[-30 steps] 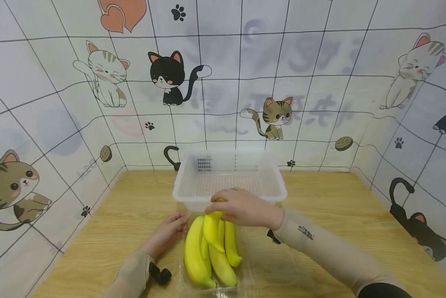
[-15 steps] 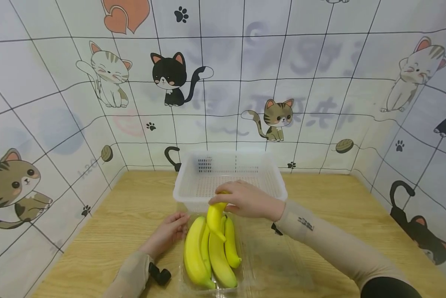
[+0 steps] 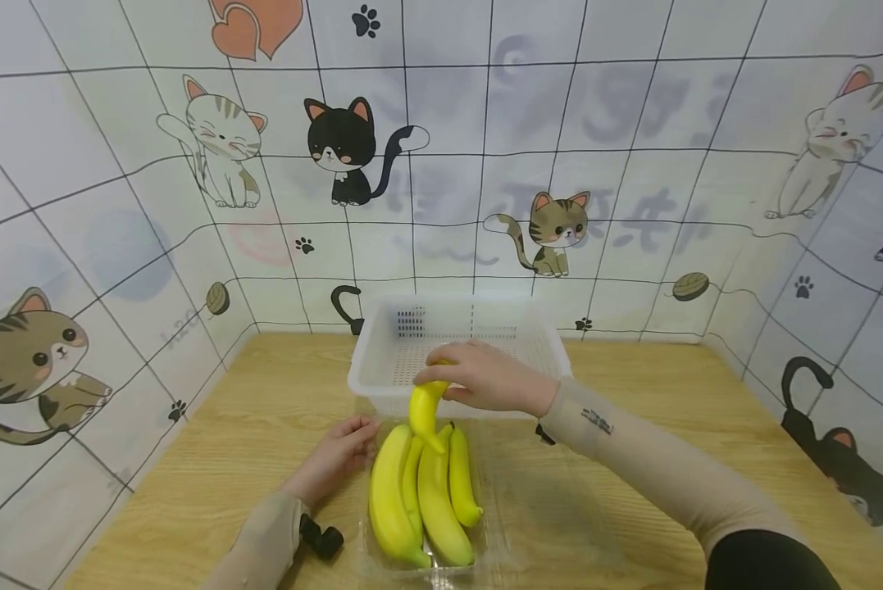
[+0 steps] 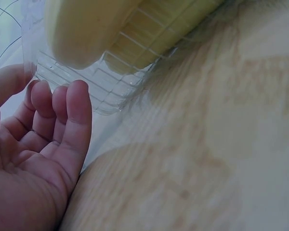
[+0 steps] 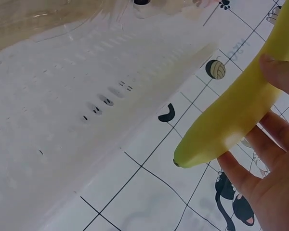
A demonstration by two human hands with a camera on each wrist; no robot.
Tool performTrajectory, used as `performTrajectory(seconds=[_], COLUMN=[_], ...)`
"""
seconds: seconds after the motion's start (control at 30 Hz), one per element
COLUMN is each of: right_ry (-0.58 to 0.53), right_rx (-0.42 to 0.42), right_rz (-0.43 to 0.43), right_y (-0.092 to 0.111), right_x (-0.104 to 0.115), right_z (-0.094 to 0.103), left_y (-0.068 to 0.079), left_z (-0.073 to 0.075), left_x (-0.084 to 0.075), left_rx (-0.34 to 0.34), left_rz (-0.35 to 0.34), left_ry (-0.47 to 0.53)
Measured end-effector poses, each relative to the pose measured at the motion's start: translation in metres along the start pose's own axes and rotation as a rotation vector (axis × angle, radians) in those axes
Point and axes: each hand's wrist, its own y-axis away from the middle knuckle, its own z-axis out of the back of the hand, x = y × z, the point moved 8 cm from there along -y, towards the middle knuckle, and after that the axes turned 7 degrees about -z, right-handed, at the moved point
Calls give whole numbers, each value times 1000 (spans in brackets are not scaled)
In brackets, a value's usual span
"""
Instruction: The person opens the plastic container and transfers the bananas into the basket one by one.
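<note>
My right hand [image 3: 489, 377] grips a yellow banana [image 3: 424, 410] by its upper end, with its tip hanging down. In the right wrist view the thumb and fingers lie on opposite sides of that banana [image 5: 231, 118]. Below it, several more bananas [image 3: 391, 500] lie side by side in a clear plastic box [image 3: 365, 561]. My left hand [image 3: 338, 455] pinches the far left edge of this box; the left wrist view shows thumb and fingertips at the box's thin rim, beside its ribbed wall [image 4: 111, 98].
A white perforated basket [image 3: 382, 395] stands just behind the box, against the cat-patterned wall [image 3: 441, 188]. To the right of the bananas, the box's clear lid [image 3: 552, 508] lies flat on the wooden table [image 3: 670, 426].
My right hand has lifted the banana up and away from the others, toward the basket. My left hand keeps its place at the box edge.
</note>
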Motion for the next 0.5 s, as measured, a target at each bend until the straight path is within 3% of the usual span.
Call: performTrajectory(seconds=[0.27,0.5], right_ry=[-6,-9], right_rx=[-24,3], right_rz=[23,5], right_y=[-4,-7], right_x=[-6,-13], right_z=[2,0], left_y=[1,1], left_z=[-2,-3], left_x=[0,-2], left_rx=[4,18], left_rz=[3,-13], left_ry=[0,8])
